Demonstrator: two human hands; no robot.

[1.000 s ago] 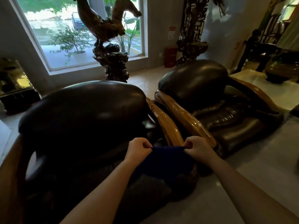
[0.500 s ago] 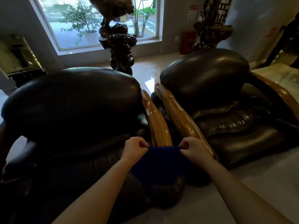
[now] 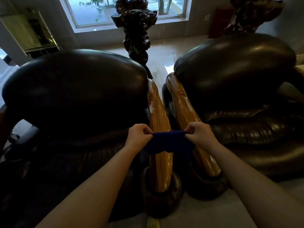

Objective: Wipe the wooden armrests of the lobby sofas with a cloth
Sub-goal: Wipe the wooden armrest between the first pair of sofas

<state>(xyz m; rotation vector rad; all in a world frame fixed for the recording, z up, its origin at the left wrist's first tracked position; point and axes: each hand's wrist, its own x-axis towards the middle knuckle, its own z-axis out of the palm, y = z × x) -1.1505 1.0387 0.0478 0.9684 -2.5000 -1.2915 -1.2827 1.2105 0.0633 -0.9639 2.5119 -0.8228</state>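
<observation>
A dark blue cloth hangs stretched between my two hands. My left hand pinches its left corner and my right hand pinches its right corner. The cloth is held just above two glossy wooden armrests that run side by side. The left armrest belongs to the left sofa. The right armrest belongs to the right sofa. Both sofas are dark leather. The cloth covers a short stretch of each armrest.
A dark carved wooden sculpture stands behind the gap between the sofas, before a window. A second carving rises behind the right sofa. Pale shiny floor lies at the lower right.
The view has tilted down and shifted nearer, so both armrests now lie centred under the cloth. My hands still hold the cloth stretched, and its hanging part looks shorter than before.
</observation>
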